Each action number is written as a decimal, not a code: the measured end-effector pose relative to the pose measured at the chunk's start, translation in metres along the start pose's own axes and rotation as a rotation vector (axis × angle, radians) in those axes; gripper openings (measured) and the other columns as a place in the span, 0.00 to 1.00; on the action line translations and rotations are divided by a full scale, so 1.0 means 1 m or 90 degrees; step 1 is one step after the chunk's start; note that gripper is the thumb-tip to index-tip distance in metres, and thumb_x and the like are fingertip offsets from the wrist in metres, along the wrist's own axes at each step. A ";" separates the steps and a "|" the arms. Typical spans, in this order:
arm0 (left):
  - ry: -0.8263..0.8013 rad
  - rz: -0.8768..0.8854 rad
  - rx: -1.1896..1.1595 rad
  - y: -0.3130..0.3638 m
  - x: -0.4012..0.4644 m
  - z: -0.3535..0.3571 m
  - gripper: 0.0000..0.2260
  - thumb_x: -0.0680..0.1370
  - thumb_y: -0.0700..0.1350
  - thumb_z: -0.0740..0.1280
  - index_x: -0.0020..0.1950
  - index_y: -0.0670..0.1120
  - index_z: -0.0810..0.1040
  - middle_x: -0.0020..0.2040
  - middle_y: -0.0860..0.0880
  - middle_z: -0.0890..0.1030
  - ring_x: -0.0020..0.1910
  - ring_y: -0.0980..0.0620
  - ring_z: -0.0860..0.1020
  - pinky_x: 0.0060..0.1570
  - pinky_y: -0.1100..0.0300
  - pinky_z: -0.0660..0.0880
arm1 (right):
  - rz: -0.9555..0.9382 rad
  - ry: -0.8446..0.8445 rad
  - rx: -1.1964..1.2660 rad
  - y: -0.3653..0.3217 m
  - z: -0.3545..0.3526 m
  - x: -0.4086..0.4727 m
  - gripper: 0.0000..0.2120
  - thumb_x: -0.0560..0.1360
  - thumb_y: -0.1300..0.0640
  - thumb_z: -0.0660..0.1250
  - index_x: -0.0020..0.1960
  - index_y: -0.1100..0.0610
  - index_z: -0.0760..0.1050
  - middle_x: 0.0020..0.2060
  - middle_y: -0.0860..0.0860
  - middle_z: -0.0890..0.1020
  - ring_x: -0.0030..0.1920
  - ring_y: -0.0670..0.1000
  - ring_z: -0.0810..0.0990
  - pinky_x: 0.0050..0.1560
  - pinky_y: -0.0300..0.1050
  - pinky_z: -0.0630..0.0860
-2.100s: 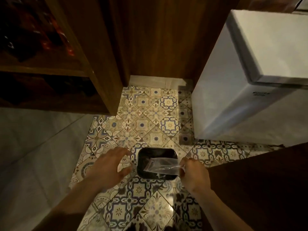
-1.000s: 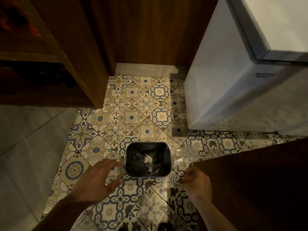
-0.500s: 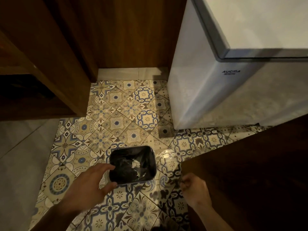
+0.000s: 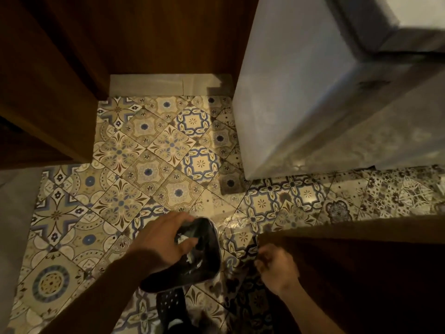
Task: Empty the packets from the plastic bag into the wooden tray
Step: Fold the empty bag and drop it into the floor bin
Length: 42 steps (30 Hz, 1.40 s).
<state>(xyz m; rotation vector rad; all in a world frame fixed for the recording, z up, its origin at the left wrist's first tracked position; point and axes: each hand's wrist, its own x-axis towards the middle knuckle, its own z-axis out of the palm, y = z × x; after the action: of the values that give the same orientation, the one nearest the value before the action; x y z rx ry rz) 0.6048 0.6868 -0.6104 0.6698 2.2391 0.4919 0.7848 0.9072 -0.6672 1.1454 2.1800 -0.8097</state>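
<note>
A small bin (image 4: 209, 263) with a black liner and some white scraps inside stands on the patterned floor tiles. My left hand (image 4: 161, 242) reaches over its left rim with fingers spread, the thumb inside the opening. My right hand (image 4: 277, 266) is curled to the right of the bin, pinching the edge of a clear plastic bag (image 4: 232, 225) that glints faintly above the tiles beside the bin. No packets and no wooden tray are in view.
A white chest freezer (image 4: 301, 92) fills the upper right. Dark wooden cabinets (image 4: 48, 80) stand at left and behind. A dark wooden surface (image 4: 361, 273) juts in at lower right. A dark perforated shoe (image 4: 168, 307) shows below the bin.
My left hand has moved from beside the bin to over its left rim. The clear bag went from above the bin to its right side, with my right hand lower.
</note>
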 end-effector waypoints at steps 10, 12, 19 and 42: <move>-0.091 -0.024 0.068 -0.020 0.166 0.062 0.22 0.76 0.59 0.68 0.69 0.59 0.69 0.70 0.55 0.72 0.67 0.51 0.72 0.67 0.51 0.70 | -0.014 -0.037 0.014 0.010 0.067 0.120 0.09 0.77 0.51 0.70 0.57 0.48 0.79 0.59 0.51 0.76 0.58 0.54 0.80 0.56 0.50 0.79; -0.106 -0.017 0.091 -0.027 0.202 0.090 0.21 0.77 0.59 0.67 0.68 0.58 0.70 0.69 0.54 0.73 0.66 0.50 0.73 0.65 0.52 0.71 | -0.027 -0.036 -0.010 0.017 0.083 0.152 0.11 0.78 0.51 0.69 0.59 0.49 0.78 0.61 0.51 0.74 0.59 0.55 0.79 0.55 0.49 0.78; -0.235 0.019 0.192 -0.062 0.311 0.187 0.20 0.77 0.59 0.67 0.65 0.51 0.75 0.63 0.47 0.77 0.62 0.47 0.75 0.63 0.52 0.72 | -0.082 -0.053 -0.104 0.041 0.138 0.257 0.18 0.77 0.53 0.68 0.67 0.52 0.74 0.68 0.55 0.69 0.67 0.58 0.71 0.61 0.54 0.77; -0.493 0.004 0.341 -0.083 0.381 0.230 0.18 0.82 0.50 0.61 0.67 0.42 0.77 0.64 0.46 0.78 0.61 0.48 0.75 0.60 0.57 0.69 | -0.106 -0.294 -0.251 0.089 0.233 0.327 0.21 0.78 0.58 0.68 0.70 0.49 0.73 0.80 0.52 0.33 0.78 0.63 0.30 0.77 0.65 0.58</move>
<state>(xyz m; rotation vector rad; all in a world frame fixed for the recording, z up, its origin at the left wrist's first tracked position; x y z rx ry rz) 0.5233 0.8811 -1.0115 0.9358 1.6065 -0.3510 0.7431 0.9524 -1.0737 0.5257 1.9385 -0.5985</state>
